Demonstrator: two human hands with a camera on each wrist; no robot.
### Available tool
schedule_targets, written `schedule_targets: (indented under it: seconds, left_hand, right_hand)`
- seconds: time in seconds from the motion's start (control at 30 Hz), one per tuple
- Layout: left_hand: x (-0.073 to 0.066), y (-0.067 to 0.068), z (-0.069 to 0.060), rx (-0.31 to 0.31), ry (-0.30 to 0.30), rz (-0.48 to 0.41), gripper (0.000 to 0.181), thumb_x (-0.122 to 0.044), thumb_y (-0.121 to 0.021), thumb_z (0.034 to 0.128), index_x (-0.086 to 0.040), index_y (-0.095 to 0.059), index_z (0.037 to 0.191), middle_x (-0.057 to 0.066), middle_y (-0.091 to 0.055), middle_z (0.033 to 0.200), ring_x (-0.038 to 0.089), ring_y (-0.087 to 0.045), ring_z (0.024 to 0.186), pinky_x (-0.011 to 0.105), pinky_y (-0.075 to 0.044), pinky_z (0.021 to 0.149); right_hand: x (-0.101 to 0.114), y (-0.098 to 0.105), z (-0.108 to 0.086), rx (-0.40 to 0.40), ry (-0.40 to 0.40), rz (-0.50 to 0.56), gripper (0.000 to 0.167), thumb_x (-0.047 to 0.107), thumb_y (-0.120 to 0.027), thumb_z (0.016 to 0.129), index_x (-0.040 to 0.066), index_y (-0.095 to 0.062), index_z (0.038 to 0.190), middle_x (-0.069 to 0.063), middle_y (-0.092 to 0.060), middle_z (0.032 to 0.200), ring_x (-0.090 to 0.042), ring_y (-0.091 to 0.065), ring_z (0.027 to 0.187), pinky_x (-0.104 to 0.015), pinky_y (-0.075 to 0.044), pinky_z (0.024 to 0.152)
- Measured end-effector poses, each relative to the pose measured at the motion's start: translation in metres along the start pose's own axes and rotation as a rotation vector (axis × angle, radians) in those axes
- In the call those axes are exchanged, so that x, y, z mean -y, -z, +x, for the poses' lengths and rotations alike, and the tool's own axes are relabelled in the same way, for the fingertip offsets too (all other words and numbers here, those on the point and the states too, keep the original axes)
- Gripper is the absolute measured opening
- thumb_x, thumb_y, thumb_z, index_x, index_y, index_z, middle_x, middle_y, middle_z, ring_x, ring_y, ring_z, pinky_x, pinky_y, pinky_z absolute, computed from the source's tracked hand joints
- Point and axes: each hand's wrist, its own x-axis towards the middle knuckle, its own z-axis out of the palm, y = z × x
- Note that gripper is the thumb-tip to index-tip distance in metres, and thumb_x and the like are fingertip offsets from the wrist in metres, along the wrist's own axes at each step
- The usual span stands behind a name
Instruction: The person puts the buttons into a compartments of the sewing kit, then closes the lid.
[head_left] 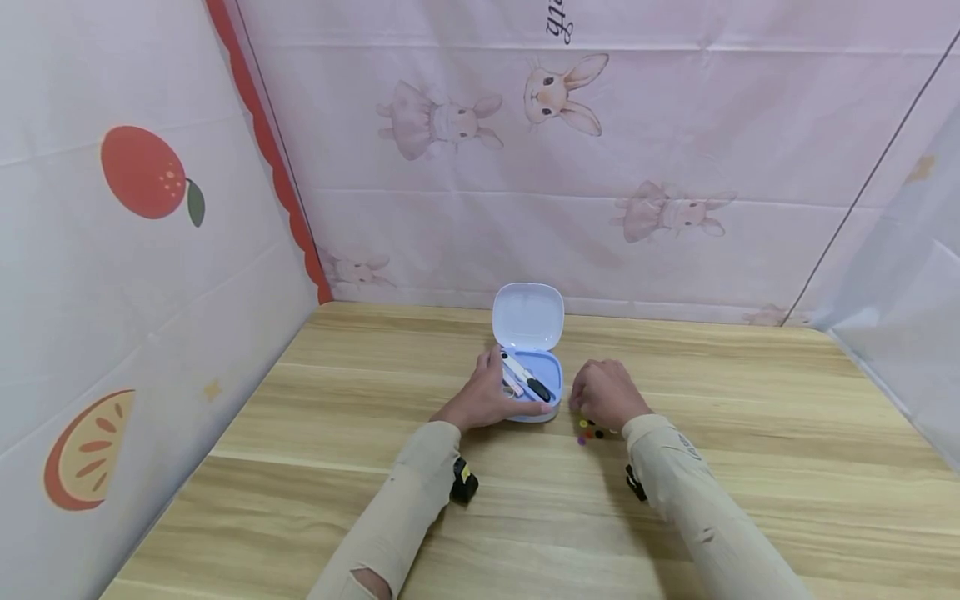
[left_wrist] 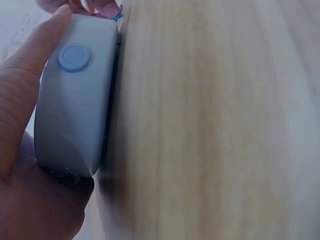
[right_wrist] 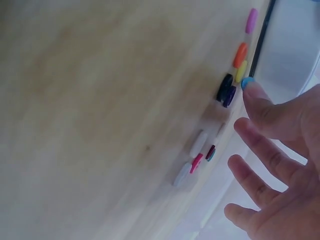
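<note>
A small blue plastic box [head_left: 557, 406] stands on the table with its pale lid [head_left: 528, 317] raised at the back. Inside lies a slim white tool with a black end [head_left: 537, 387], beside smaller items partly covered by fingers. My left hand [head_left: 491, 396] holds the box, thumb along the near side and fingers at its left. A round blue knob [left_wrist: 74, 57] shows on the box's side in the left wrist view. Just right of the box, my right hand [head_left: 609, 395] pinches a small blue button [right_wrist: 247, 82] at its fingertips, low over the table.
Several loose buttons lie under and near the right hand, among them a purple one [head_left: 582, 441], an orange one [right_wrist: 240, 55], a black one [right_wrist: 224, 87] and white ones [right_wrist: 198, 144]. Behind the wooden table [head_left: 360, 375] hangs a pink rabbit-print cloth [head_left: 480, 233].
</note>
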Motion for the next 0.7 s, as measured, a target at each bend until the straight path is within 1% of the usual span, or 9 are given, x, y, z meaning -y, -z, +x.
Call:
schedule_targets:
  seconds: [0.17,0.27,0.4,0.5,0.63,0.7]
  left_hand:
    - [0.002,-0.001,0.000,0.002,0.004,0.007,0.138,-0.068,-0.083,0.0690,-0.018,0.004,0.164,0.011,-0.004,0.167,0.030,-0.030,0.143,0.052,-0.032,0.114]
    - [0.002,-0.002,0.000,0.004,0.005,0.010,0.138,-0.068,-0.083,0.0694,-0.018,0.005,0.164,0.011,-0.003,0.167,0.030,-0.029,0.144,0.052,-0.031,0.114]
    - [0.000,0.000,-0.001,0.005,0.015,0.015,0.137,-0.068,-0.083,0.0699,-0.018,0.004,0.164,0.010,-0.004,0.167,0.030,-0.031,0.142,0.052,-0.032,0.114]
    - [-0.002,0.001,-0.001,0.003,0.022,0.019,0.137,-0.068,-0.083,0.0701,-0.018,0.004,0.164,0.011,-0.005,0.167,0.030,-0.032,0.141,0.052,-0.033,0.114]
    - [-0.003,0.001,-0.001,0.005,0.018,0.016,0.137,-0.069,-0.082,0.0697,-0.017,0.004,0.164,0.011,-0.004,0.167,0.031,-0.032,0.141,0.052,-0.033,0.114]
    - [-0.003,0.001,-0.001,0.007,0.015,0.011,0.138,-0.069,-0.082,0.0694,-0.018,0.004,0.164,0.011,-0.004,0.167,0.030,-0.032,0.141,0.051,-0.033,0.114]
  right_hand:
    - [-0.007,-0.003,-0.001,-0.002,-0.088,0.097,0.019,-0.009,-0.072,0.077,0.009,-0.078,0.079,-0.007,-0.071,0.094,-0.029,-0.061,0.096,-0.051,-0.048,0.095]
    - [-0.008,0.001,0.000,-0.041,-0.125,0.159,0.018,-0.009,-0.069,0.079,0.008,-0.076,0.077,-0.011,-0.072,0.100,-0.032,-0.062,0.102,-0.053,-0.048,0.097]
    - [-0.004,0.010,0.004,-0.085,-0.170,0.218,0.016,-0.008,-0.066,0.082,0.004,-0.075,0.078,-0.014,-0.072,0.104,-0.033,-0.062,0.102,-0.052,-0.049,0.095]
    - [0.001,0.014,0.009,-0.111,-0.194,0.241,0.013,-0.007,-0.065,0.084,0.001,-0.076,0.082,-0.016,-0.072,0.108,-0.034,-0.060,0.105,-0.053,-0.048,0.096]
    - [0.010,0.018,0.016,-0.148,-0.191,0.245,0.008,-0.004,-0.067,0.085,-0.001,-0.075,0.085,-0.020,-0.068,0.114,-0.039,-0.057,0.115,-0.057,-0.042,0.104]
    - [0.014,0.018,0.020,-0.156,-0.191,0.246,0.007,-0.003,-0.068,0.084,-0.001,-0.074,0.085,-0.021,-0.066,0.115,-0.040,-0.056,0.117,-0.058,-0.040,0.105]
